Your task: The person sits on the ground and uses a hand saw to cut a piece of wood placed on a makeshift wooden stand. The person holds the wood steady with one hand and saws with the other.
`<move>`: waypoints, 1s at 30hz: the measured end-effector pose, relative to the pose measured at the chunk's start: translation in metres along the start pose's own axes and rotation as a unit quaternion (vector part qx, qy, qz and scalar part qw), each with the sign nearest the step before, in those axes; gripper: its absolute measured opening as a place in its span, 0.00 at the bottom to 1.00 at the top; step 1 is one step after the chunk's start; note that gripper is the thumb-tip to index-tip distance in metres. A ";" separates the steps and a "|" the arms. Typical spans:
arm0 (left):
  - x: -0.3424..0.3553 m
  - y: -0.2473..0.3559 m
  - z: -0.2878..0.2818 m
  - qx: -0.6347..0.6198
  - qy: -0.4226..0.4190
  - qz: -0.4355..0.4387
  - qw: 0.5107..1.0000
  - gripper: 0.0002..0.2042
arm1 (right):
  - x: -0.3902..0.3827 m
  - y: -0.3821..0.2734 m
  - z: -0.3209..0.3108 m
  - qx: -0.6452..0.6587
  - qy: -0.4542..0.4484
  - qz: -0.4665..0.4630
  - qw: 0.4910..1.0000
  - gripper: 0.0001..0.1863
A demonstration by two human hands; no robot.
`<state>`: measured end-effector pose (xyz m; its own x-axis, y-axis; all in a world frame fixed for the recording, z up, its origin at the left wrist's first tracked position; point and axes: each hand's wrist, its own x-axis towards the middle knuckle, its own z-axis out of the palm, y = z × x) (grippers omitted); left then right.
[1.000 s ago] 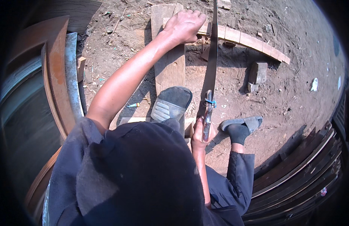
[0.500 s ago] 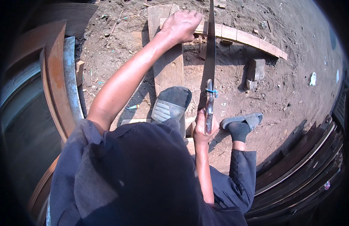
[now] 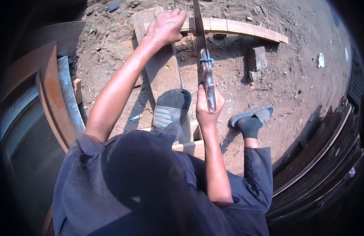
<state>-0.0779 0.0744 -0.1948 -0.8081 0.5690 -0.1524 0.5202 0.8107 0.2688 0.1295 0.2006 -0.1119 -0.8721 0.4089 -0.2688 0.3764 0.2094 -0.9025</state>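
Note:
My left hand (image 3: 166,26) is closed over a long wooden strip (image 3: 241,28), pressing it onto a thick plank (image 3: 166,70). The strip sticks out to the right past the plank, slightly curved in this view, with several lines across it. In my right hand (image 3: 208,106) is the handle of a handsaw (image 3: 200,33), with a blue tie round its front part. Its blade crosses the strip just right of the plank and points away from me. Whether the teeth have cut into the wood cannot be made out. My slippered foot (image 3: 172,108) rests on the plank's near part.
A wooden block (image 3: 257,59) lies on the dirt below the strip's right part. My other foot (image 3: 252,122) stands on the ground at right. A brown framed panel (image 3: 52,94) leans at the left. Dark boards (image 3: 319,157) are stacked at the lower right.
My right hand has pushed the saw forward, so its handle is nearer the strip. My left hand keeps its place on the strip. The whole view has shifted somewhat.

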 end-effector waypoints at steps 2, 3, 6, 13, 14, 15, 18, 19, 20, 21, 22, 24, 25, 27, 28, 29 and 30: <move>0.001 0.001 -0.001 0.001 -0.002 -0.008 1.000 0.15 | 0.030 -0.014 0.009 0.037 -0.005 0.012 0.999 0.06; -0.001 0.001 -0.002 0.001 -0.011 -0.010 1.000 0.15 | 0.034 -0.015 0.010 0.043 -0.006 0.007 0.999 0.06; 0.000 -0.003 0.002 -0.001 -0.015 -0.010 1.000 0.15 | -0.010 0.002 0.000 0.007 0.004 0.014 1.000 0.04; 0.000 0.004 -0.005 0.008 -0.013 -0.005 1.000 0.15 | -0.002 -0.003 -0.003 0.004 0.001 0.002 1.000 0.02; 0.001 0.005 -0.004 0.005 -0.010 0.001 1.000 0.15 | 0.018 -0.008 0.005 0.034 -0.008 0.020 0.999 0.03; 0.000 0.004 -0.005 0.004 -0.009 0.005 1.000 0.15 | 0.031 -0.011 0.012 0.044 -0.006 -0.003 0.999 0.03; 0.000 0.001 -0.005 -0.004 -0.005 0.008 1.000 0.15 | 0.009 -0.015 0.010 0.047 0.001 0.022 0.999 0.03; 0.001 -0.003 -0.005 0.002 -0.001 0.007 1.000 0.15 | -0.011 -0.009 0.003 0.035 0.006 0.031 0.999 0.03; 0.002 -0.005 -0.002 0.006 0.001 0.009 1.000 0.15 | -0.035 0.000 -0.010 0.008 0.005 0.022 1.000 0.03; 0.001 -0.004 0.000 0.010 0.000 0.011 1.000 0.15 | -0.052 0.005 -0.020 -0.017 0.003 0.017 1.000 0.03; 0.001 0.000 -0.005 0.021 -0.006 0.003 1.000 0.16 | -0.054 0.004 -0.020 -0.016 0.001 0.022 1.000 0.03; -0.005 -0.001 -0.004 0.025 -0.008 0.000 1.000 0.17 | -0.057 -0.002 -0.021 -0.012 -0.003 0.034 0.999 0.03; -0.002 0.000 -0.004 0.024 -0.004 0.006 1.000 0.17 | -0.045 -0.004 -0.013 0.011 0.010 0.030 0.999 0.03; 0.003 0.003 -0.001 0.016 -0.009 0.007 1.000 0.19 | 0.004 -0.012 0.005 0.036 0.001 0.018 0.999 0.04; 0.003 0.003 -0.004 0.014 -0.015 0.006 1.000 0.19 | 0.023 -0.016 0.013 0.072 0.001 0.019 0.997 0.06; 0.003 0.003 -0.006 0.014 -0.020 0.007 1.000 0.19 | 0.034 -0.013 0.019 0.063 0.002 -0.001 0.998 0.06; 0.002 0.004 -0.009 0.011 -0.031 -0.001 0.999 0.19 | 0.025 -0.016 0.018 0.064 0.010 0.011 0.998 0.06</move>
<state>-0.0797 0.0776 -0.1857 -0.7910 0.5736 -0.2126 0.5242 0.8147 0.2480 0.0961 0.1911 -0.1102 -0.8570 0.4302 -0.2837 0.3518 0.0862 -0.9321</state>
